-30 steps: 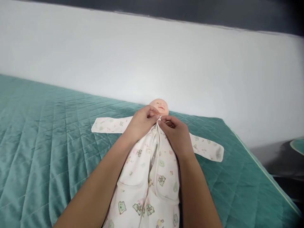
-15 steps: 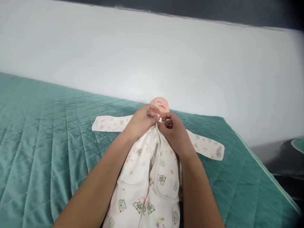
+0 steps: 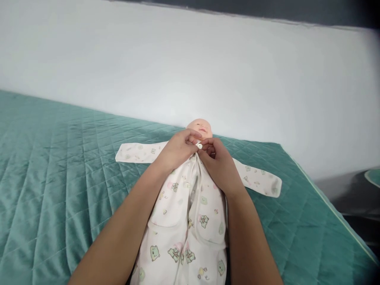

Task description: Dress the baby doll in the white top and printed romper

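Note:
A baby doll (image 3: 200, 124) lies on its back, dressed in a white baby jacket (image 3: 172, 206) printed with small green and pink bears. Just below the doll's chin, a pale round button (image 3: 200, 146) shows between my fingertips. My left hand (image 3: 179, 148) pinches the jacket's front edge on one side of the button. From the other side, my right hand (image 3: 216, 160) has thumb and fingers closed on the fabric by the button. Below my hands the jacket front parts in a narrow gap. Both sleeves stretch out sideways, and my forearms cover parts of the jacket.
A green quilted bedspread (image 3: 59, 178) lies under the doll, its piped edge running down the right side. Behind the doll's head rises a white wall (image 3: 148, 63) with a dark band along its top. A green rounded object (image 3: 373, 178) shows at the far right.
The button now shows more fully between my fingertips, its face turned toward me. Both hands keep their hold at the collar, and the view has tilted slightly.

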The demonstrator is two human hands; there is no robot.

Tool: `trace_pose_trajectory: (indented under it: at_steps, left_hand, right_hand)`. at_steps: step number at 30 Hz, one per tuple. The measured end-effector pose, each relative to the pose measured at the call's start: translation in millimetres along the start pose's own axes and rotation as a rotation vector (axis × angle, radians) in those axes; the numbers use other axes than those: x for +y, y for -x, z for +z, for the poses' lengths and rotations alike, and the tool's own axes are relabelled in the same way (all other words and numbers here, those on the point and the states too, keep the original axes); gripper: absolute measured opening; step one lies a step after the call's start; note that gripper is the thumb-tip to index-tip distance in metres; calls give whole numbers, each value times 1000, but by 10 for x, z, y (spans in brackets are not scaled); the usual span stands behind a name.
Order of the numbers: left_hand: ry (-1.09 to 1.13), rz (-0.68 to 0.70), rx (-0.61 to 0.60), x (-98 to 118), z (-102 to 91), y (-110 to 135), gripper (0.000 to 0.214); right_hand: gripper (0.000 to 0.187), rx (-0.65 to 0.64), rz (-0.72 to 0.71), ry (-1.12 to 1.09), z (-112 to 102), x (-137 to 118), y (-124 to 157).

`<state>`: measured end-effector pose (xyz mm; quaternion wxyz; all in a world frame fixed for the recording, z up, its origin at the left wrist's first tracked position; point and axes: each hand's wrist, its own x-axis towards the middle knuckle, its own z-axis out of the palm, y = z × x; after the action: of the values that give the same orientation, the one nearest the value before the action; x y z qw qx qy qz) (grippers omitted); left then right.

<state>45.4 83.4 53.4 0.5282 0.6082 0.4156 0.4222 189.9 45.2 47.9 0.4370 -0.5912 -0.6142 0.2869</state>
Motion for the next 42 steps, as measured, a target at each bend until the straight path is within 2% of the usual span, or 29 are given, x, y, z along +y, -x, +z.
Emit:
trace_pose_trajectory:
  at_steps: [9, 12, 18, 25, 30, 33, 36, 38, 40, 42]
  left_hand:
    - [-326, 100, 81, 23, 7, -16, 26]
    - [-362, 178, 51, 36, -12, -6, 27]
    - [-494, 174, 15, 54, -53, 31, 31]
    - [-678, 300, 27, -14, -43, 35, 32]
    - [-625, 333, 52, 29, -69, 44, 27]
    - [-524, 278, 76, 70, -65, 112, 20]
    - [-413, 205, 133, 69, -33, 257, 15]
    - [-363, 178, 153, 45, -12, 377, 13]
    - [-320, 163, 142, 11, -6, 488, 14]
    - [-296, 160, 132, -22, -23, 572, 13]
  right_hand:
    - [15, 111, 13, -77, 25, 26, -7]
    - [16, 124, 3, -56, 4, -5, 7]
    - [15, 171, -86, 9, -40, -63, 47]
    - [19, 176, -137, 96, -76, -78, 75]
    - [18, 94, -93, 155, -239, -169, 125]
    - [25, 48, -57, 288, -300, -305, 240]
    - [31, -70, 16, 435, -240, -425, 392]
    - [27, -58, 39, 494, -161, -445, 473]
    - [24, -26, 37, 465, -94, -403, 521]
    - [22, -35, 28, 324, -61, -312, 542]
